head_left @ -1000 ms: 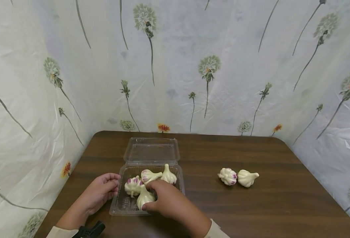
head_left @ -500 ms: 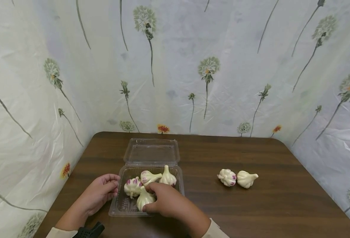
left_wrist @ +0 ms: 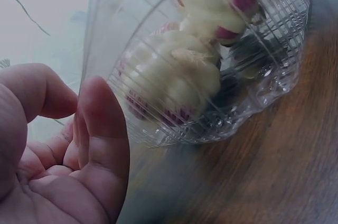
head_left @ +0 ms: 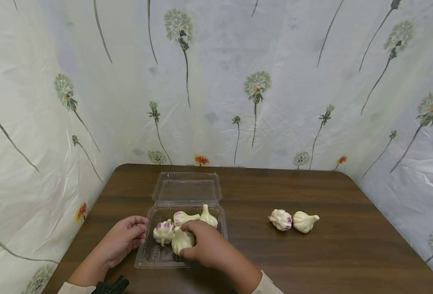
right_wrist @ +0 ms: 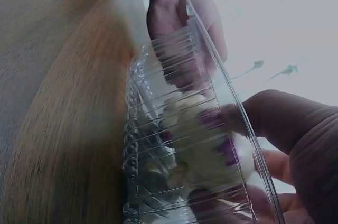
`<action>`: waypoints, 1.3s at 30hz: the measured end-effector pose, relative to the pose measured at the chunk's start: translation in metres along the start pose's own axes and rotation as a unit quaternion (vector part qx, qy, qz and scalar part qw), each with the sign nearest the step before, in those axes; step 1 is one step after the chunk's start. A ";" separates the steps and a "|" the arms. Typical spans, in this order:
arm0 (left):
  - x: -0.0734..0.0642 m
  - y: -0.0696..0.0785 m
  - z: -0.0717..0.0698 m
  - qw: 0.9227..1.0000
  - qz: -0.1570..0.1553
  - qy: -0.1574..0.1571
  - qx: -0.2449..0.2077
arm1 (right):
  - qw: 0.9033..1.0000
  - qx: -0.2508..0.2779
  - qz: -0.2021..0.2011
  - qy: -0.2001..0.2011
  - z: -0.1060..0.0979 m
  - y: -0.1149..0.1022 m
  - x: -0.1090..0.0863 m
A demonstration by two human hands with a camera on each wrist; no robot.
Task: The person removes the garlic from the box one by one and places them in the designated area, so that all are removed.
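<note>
My right hand point(head_left: 207, 243) reaches over the near wall of a clear plastic clamshell container point(head_left: 143, 261) and grips a garlic bulb point(head_left: 181, 241) between thumb and fingers. In the right wrist view that garlic bulb point(right_wrist: 200, 150) shows through the ribbed wall, with the thumb across the rim. At the container's left side, my left hand point(head_left: 126, 234) pinches the rim, its thumb and finger point(left_wrist: 103, 108) meeting there. Three other bulbs are inside: a purple-streaked garlic bulb point(head_left: 163, 232) at left, a tilted garlic bulb point(head_left: 181, 217) behind, and an upright garlic bulb point(head_left: 208, 217) at back right.
The container's lid point(head_left: 187, 188) lies folded back behind it on the brown wooden table point(head_left: 330, 253). Farther right, a purple-streaked garlic bulb point(head_left: 281, 219) lies beside a plain garlic bulb point(head_left: 304, 221). A flowered curtain point(head_left: 216, 81) hangs behind the table.
The garlic bulb in my right hand has shifted slightly right and away from the near wall, its stem tilting. My left hand has stayed on the rim.
</note>
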State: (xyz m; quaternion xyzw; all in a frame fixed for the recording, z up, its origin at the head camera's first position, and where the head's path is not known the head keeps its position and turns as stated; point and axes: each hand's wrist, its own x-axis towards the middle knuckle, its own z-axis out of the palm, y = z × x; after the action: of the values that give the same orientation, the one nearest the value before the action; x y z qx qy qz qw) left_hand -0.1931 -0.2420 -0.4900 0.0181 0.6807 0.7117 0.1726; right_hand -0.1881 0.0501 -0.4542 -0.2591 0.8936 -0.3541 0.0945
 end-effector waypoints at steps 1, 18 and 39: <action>0.000 0.000 0.000 1.000 0.000 0.000 0.000 | 1.000 0.000 -0.001 0.004 0.000 0.000 0.000; -0.003 -0.003 0.000 1.000 -0.005 -0.005 0.007 | 0.997 0.054 -0.011 0.049 -0.006 0.002 -0.012; 0.002 -0.003 -0.002 1.000 0.003 0.003 0.004 | 0.967 0.150 0.016 0.206 -0.020 0.020 -0.029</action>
State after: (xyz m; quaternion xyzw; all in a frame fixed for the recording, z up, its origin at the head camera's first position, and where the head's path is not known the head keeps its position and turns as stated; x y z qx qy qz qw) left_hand -0.1943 -0.2431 -0.4936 0.0188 0.6840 0.7095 0.1687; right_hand -0.1785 0.0892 -0.4538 -0.1487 0.8348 -0.5279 -0.0481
